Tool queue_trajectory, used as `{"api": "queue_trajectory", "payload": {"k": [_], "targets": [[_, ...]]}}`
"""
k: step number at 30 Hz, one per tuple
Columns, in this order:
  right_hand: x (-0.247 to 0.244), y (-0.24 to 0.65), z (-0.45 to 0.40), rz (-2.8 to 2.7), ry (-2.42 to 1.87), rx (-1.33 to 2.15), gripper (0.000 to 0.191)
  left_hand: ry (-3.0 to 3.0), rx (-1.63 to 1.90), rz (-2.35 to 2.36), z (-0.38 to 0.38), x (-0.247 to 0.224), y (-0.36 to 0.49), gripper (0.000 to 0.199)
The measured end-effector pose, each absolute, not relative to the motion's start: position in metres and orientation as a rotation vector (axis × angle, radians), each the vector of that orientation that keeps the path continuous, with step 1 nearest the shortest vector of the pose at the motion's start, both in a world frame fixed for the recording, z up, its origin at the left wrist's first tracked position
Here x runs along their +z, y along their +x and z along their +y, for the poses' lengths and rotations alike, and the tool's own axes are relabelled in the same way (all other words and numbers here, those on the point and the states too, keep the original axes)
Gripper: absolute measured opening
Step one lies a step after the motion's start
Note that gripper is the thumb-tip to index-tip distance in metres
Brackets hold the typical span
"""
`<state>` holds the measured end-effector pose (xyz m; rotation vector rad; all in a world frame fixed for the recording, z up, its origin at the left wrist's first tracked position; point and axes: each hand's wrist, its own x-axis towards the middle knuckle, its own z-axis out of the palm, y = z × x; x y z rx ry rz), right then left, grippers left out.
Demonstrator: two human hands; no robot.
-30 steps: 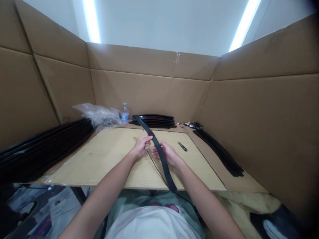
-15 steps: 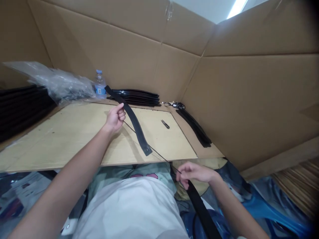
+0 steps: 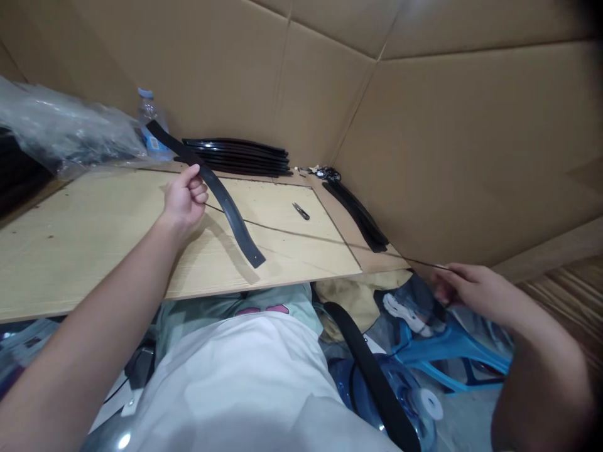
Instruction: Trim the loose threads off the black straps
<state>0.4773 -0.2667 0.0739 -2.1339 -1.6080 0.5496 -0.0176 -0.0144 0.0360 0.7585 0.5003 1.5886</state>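
Observation:
My left hand [image 3: 186, 193] is closed around a curved black strip [image 3: 230, 213], held above the pale board [image 3: 117, 232]. A small hole shows near the strip's lower end. From my left hand a thin dark cord [image 3: 292, 231] stretches behind the strip and across the board to my right hand [image 3: 461, 285]. That hand is out past the board's right edge, fingers pinched on the cord. Another long black strip [image 3: 372, 370] slants down below the board, apart from both hands. Small thread snips [image 3: 300, 211] lie on the board.
Black strips are stacked [image 3: 235, 157] at the back, with more strips [image 3: 355, 216] at the right. A water bottle [image 3: 153, 132] and clear plastic bags [image 3: 70, 125] stand back left. Cardboard walls [image 3: 447, 144] surround the board. Below right are a blue stool [image 3: 452, 351] and a large water jug [image 3: 419, 402].
My right hand has moved far right and up, drawing the cord out long across the board. My left hand still holds the strip. The view has tilted down and shifted right.

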Motion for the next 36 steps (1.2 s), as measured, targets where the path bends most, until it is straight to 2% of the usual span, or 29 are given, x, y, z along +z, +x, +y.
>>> {"api": "queue_trajectory", "payload": {"k": [4,10,14,16,19,23,27,30,33,36], "targets": [[0.087,0.428,-0.263,-1.584,-2.054,0.763,0.035,0.776,1.566,0.511,-0.013,0.034,-0.018,0.036],[0.101,0.395,-0.266,-1.693,-1.772,0.715,0.027,0.770,1.583,0.504,-0.010,0.031,-0.017,0.035],[0.097,0.376,-0.257,-1.573,-1.581,0.540,0.025,0.789,1.574,0.482,-0.009,0.024,-0.017,0.033],[0.093,0.356,-0.243,-1.611,-1.509,0.582,0.020,0.796,1.592,0.463,-0.009,0.022,-0.016,0.034],[0.085,0.311,-0.207,-1.860,-1.347,0.902,0.021,0.747,1.602,0.460,-0.009,0.022,-0.016,0.035],[0.065,0.238,-0.138,-1.932,-1.132,1.117,0.031,0.737,1.668,0.472,-0.007,0.023,-0.021,0.037],[0.039,0.183,-0.079,-1.729,-0.823,1.950,0.042,0.780,1.725,0.500,-0.004,0.021,-0.028,0.038],[0.022,0.168,-0.058,-1.516,-0.725,2.280,0.051,0.827,1.746,0.535,-0.003,0.018,-0.031,0.038],[0.013,0.175,-0.053,-1.380,-0.672,2.322,0.054,0.895,1.714,0.583,-0.003,0.015,-0.031,0.035],[0.011,0.189,-0.049,-1.431,-0.801,2.211,0.051,0.968,1.667,0.649,-0.004,0.011,-0.029,0.031]]}}
